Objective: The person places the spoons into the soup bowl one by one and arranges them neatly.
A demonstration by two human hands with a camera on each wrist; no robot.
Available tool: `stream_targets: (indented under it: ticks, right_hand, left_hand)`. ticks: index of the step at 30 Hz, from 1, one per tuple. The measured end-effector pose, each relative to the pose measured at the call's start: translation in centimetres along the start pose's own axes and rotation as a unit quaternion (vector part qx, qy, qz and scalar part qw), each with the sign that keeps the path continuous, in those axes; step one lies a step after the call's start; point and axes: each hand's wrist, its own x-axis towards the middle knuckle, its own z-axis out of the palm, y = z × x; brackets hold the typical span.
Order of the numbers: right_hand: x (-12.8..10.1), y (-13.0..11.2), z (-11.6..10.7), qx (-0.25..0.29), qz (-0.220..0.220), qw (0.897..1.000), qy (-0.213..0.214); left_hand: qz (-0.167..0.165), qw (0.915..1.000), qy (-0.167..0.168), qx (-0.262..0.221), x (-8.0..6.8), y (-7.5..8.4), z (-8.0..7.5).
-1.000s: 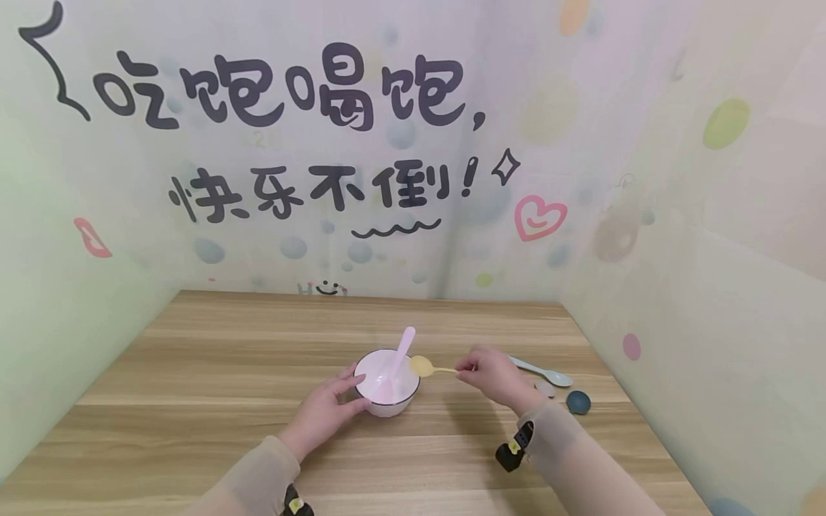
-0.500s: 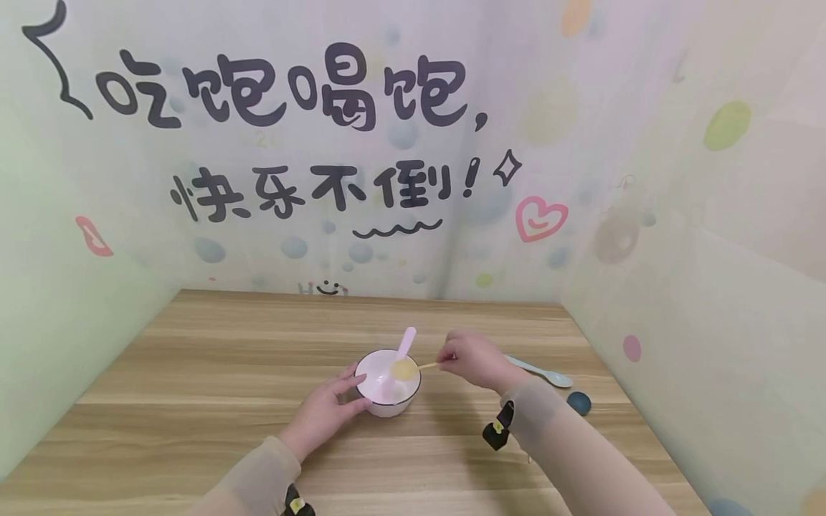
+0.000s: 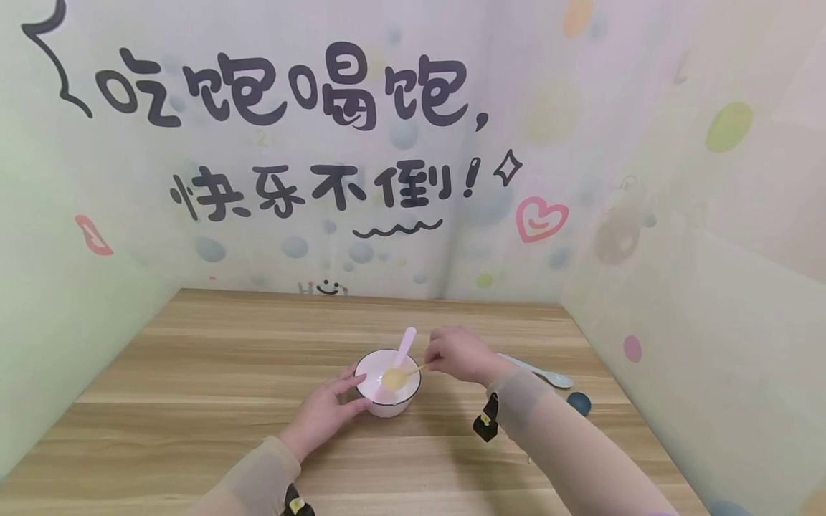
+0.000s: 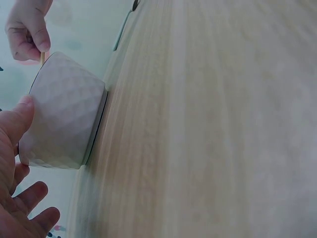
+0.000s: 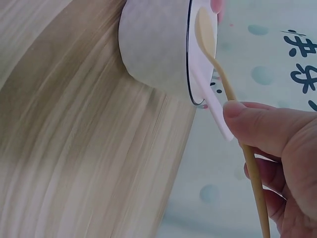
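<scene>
A: What is held by the right hand?

B: A yellow spoon is pinched by its thin handle between thumb and curled fingers. Its head is lowered into the white bowl, over the rim on the bowl's right side. In the right wrist view the spoon is seen crossing the dark-edged rim, with the thumb pressed on the handle.

A: And the left hand?

B: It is laid against the bowl's left wall, fingers nearly straight and spread. The thumb is pressed to the faceted side; nothing is gripped.

A: Is anything else in the bowl?

B: A pink spoon is leaned inside it, the handle sticking up past the far rim. A pale blue spoon lies on the wooden table to the right of the bowl, with a dark round piece near it.

A: What could go wrong from here?

B: In judgement, the yellow spoon could be knocked against the pink one, which is only propped and could be tipped out over the rim. The thin handle is pinched far from the head, so it could be twisted or dropped if the head catches the rim. The bowl is merely steadied, not clasped; a sideways push from the spoon could slide or tilt it away from the left hand.
</scene>
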Motion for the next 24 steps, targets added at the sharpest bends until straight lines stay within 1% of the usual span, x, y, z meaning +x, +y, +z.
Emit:
stream_targets:
  ticks: [6,13,19,24]
  right_hand:
    - [0.7,-0.4,-0.1,-0.015,-0.002,1.000,-0.022]
    - [1.2,-0.9,0.2,-0.043,-0.019,0.999,-0.025]
    - [1.4,-1.3,0.4,-0.087,-0.024,0.996,-0.024]
    - [1.8,-1.7,0.7,-0.124,-0.028,0.991,-0.036]
  left_hand:
    - [-0.001,1.0000,0.002,0.001,0.0,-0.1,0.0]
    - [0.001,1.0000,0.000,-0.001,0.0,-0.1,0.0]
    - [0.000,1.0000,0.001,-0.003,0.0,-0.1,0.0]
    - [0.005,1.0000,0.003,-0.003,0.0,-0.1,0.0]
